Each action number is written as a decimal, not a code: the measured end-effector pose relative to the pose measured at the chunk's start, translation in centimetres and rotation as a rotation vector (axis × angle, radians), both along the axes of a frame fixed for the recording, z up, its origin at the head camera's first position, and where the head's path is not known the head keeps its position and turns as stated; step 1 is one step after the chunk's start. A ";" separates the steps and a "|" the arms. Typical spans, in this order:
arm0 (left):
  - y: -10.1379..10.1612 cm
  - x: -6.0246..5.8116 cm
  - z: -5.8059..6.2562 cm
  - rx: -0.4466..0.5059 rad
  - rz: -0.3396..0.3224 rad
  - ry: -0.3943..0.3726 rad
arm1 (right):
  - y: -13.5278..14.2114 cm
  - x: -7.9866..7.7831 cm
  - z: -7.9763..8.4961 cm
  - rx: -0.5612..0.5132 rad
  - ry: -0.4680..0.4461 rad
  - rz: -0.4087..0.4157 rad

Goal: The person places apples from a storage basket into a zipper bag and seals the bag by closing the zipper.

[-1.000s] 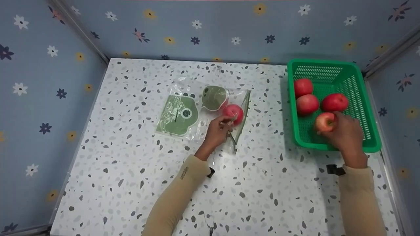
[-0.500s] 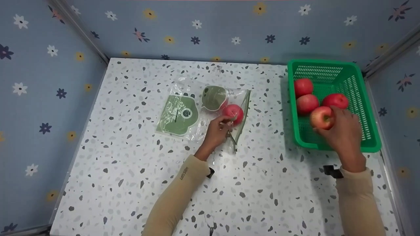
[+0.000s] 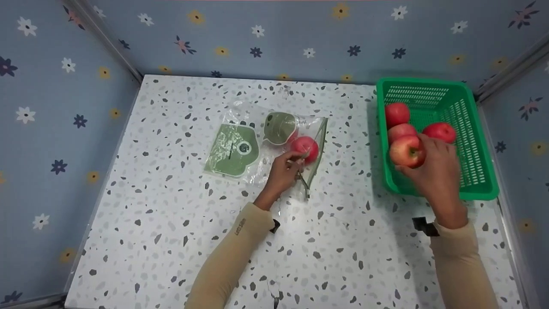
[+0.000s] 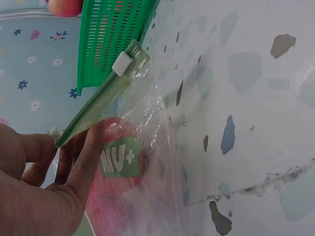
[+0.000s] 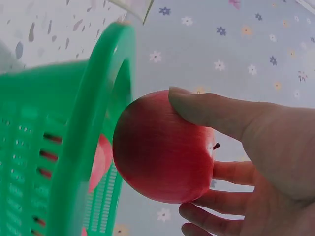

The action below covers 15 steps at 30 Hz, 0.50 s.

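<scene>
While the right hand [image 3: 438, 169] grips a red apple [image 3: 403, 151], thumb and fingers clamped round it over the green basket [image 3: 381, 128], the left hand [image 3: 284, 171] pinches the green-edged mouth [image 4: 93, 104] of the clear bag [image 3: 261, 151] between thumb and fingers. Bag lies on the speckled table [image 3: 343, 240], left of the basket, red fruit [image 3: 304, 147] inside. Three more apples [image 3: 397, 114] sit in the basket.

Apparently two apples [image 3: 305, 145] in bag [image 3: 265, 155]
</scene>
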<state>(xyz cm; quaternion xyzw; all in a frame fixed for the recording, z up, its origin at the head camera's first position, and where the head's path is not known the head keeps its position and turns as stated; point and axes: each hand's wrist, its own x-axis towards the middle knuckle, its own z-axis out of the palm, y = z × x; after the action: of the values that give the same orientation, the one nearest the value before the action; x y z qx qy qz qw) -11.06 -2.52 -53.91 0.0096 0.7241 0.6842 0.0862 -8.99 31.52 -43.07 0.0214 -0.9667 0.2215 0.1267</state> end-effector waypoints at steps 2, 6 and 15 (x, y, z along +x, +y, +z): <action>0.0 0.0 0.0 0.003 -0.002 -0.005 | -0.5 0.0 0.0 -0.010 0.010 0.013; 0.1 0.0 0.0 0.007 -0.003 -0.017 | -1.4 0.1 -0.1 -0.015 0.043 0.045; 0.1 0.0 -0.2 0.004 0.000 -0.030 | -3.7 0.1 -0.7 -0.014 0.086 0.100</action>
<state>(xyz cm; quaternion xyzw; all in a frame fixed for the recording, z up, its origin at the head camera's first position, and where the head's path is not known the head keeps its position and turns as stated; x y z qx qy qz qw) -11.04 -2.38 -54.12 -0.0003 0.7214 0.6857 0.0971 -8.85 27.78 -43.80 0.0785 -0.9564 0.2334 0.1570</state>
